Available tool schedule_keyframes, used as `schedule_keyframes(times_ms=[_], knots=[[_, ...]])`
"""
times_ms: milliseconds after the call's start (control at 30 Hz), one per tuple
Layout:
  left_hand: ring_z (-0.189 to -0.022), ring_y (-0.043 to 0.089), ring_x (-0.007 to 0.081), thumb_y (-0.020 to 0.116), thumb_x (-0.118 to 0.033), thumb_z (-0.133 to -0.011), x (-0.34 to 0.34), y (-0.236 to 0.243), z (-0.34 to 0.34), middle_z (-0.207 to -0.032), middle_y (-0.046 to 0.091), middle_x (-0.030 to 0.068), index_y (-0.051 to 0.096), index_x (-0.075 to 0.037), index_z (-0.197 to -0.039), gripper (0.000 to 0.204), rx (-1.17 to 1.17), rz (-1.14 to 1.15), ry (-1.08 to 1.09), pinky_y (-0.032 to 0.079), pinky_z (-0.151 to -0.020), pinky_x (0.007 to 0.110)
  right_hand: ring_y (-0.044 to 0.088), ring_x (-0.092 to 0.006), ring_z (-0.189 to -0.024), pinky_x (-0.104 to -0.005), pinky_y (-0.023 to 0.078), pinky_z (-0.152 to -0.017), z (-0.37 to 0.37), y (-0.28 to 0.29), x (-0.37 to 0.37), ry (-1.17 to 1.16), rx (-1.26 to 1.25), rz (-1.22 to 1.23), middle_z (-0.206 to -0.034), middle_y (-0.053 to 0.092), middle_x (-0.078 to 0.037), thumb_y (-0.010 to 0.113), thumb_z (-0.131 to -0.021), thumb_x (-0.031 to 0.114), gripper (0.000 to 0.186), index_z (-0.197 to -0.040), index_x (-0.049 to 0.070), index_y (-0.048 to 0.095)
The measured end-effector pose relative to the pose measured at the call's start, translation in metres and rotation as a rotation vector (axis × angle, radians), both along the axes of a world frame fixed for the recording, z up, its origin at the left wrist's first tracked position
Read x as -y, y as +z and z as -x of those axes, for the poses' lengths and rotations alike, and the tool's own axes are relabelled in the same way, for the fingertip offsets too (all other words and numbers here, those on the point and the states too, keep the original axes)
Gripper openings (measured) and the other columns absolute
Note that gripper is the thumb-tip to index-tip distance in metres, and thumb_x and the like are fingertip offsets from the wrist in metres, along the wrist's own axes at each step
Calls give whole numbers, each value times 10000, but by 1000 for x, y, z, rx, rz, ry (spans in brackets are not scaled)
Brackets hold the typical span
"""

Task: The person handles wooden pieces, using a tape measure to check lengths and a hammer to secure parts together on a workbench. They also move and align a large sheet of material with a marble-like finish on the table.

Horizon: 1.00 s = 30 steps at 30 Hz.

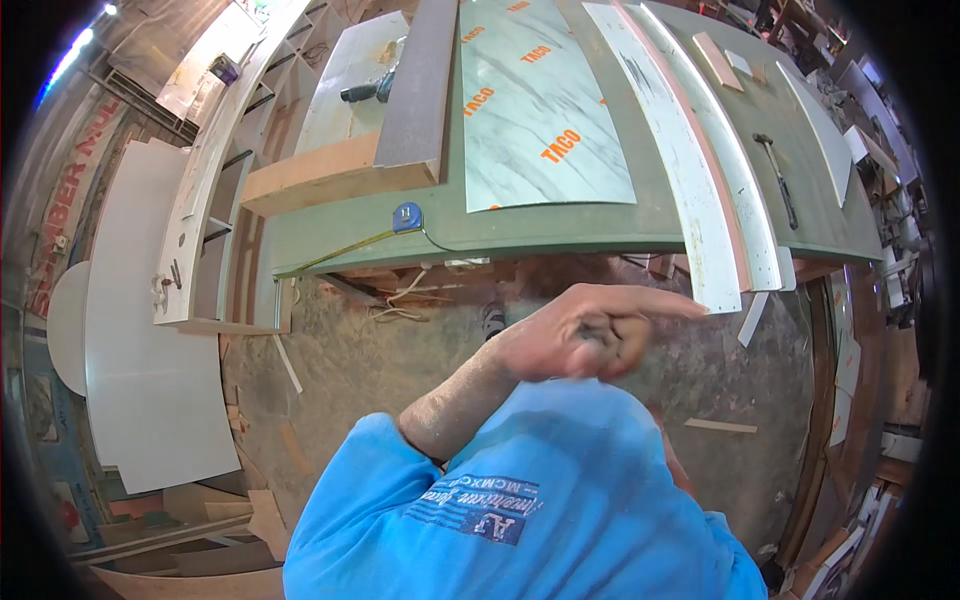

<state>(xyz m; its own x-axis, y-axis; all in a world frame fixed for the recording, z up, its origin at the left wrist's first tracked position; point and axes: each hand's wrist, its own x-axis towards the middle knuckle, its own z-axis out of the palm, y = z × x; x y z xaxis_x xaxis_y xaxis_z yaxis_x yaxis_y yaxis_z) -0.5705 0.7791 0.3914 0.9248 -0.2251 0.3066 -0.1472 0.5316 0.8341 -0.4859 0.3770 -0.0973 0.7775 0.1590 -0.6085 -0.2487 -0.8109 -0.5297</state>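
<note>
My left hand [580, 335] is raised in front of my blue shirt [560, 450], its index finger stretched out to the right. The other fingers are curled in and partly blurred, with something dark between them that I cannot make out. In the picture the fingertip lies by the near end of a long white strip [715, 290] that sticks out over the bench edge; whether they touch I cannot tell. Of my right arm only a sliver of forearm [675, 460] shows beside the shirt; the right hand is hidden.
On the green bench [400, 255] lie a marble-patterned sheet [540, 120], a blue tape measure [407, 217] with its blade out, a hammer [777, 180] and a cordless power tool [368, 90]. A white shelf frame [205, 230] stands left. Offcuts [720, 426] lie on the concrete floor.
</note>
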Motion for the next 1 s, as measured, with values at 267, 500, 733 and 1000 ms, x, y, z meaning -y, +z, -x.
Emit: schedule_keyframes(times_ms=[267,500,733,1000], knots=[[-609,437,36,628,-419,-937,-12,-179,27,-672,517,-29,647,-4,-1112,451,-696,-673,428,366,-536,219,610,-175,-630,-320,469,-577,-38,127,-115,-3,-242,-424,-732,655,-91,595,-891,123,144,-877,-7,656],[-523,462,55,632,-394,-943,-38,-187,36,-654,524,-20,634,-18,-953,377,-886,-402,562,381,-475,222,679,-210,-823,-348,571,-738,-85,212,-264,-44,-429,-820,-904,680,-110,605,-947,182,201,-1073,26,616],[-508,463,55,640,-395,-941,-95,-174,29,-647,519,-23,625,-1,-1011,400,-846,-403,533,373,-465,219,665,-340,-998,-449,569,-859,-110,199,-381,-283,-638,-1053,-1129,623,-228,603,-949,217,364,-1200,-31,517],[-543,499,68,629,-379,-938,-182,-162,21,-676,567,-9,661,1,-1010,388,-868,-416,479,388,-455,246,608,-335,-1060,-450,521,-926,-124,184,-462,-529,-537,-1055,-1132,609,-182,666,-885,266,360,-1106,5,553]])
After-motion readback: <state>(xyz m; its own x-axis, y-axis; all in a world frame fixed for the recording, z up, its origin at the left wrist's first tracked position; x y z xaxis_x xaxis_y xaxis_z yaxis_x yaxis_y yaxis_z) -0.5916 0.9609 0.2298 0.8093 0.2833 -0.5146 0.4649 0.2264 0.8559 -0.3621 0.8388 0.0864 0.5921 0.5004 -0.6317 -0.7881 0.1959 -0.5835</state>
